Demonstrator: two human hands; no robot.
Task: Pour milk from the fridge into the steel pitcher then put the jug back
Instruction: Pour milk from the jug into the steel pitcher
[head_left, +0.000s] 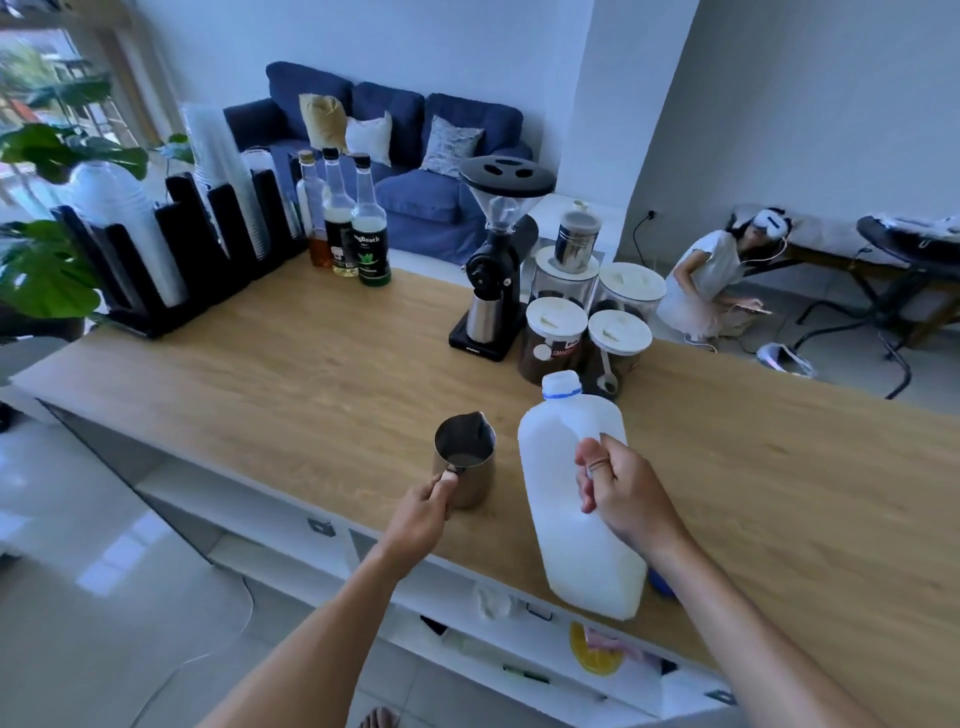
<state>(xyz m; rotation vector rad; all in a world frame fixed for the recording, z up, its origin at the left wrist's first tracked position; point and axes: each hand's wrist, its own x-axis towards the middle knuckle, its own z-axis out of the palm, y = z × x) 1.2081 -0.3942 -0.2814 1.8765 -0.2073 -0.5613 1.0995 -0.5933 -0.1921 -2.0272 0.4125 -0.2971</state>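
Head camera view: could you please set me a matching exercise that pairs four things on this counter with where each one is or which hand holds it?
Things:
1. steel pitcher
2. milk jug
3. coffee grinder
4. three bottles

Places:
A. beside the black cup holder
B. gripped by the right hand
C. handle held by the left hand
D. next to the white-lidded jars

Pairs: 1-C, 2-B, 3-D, 4-A.
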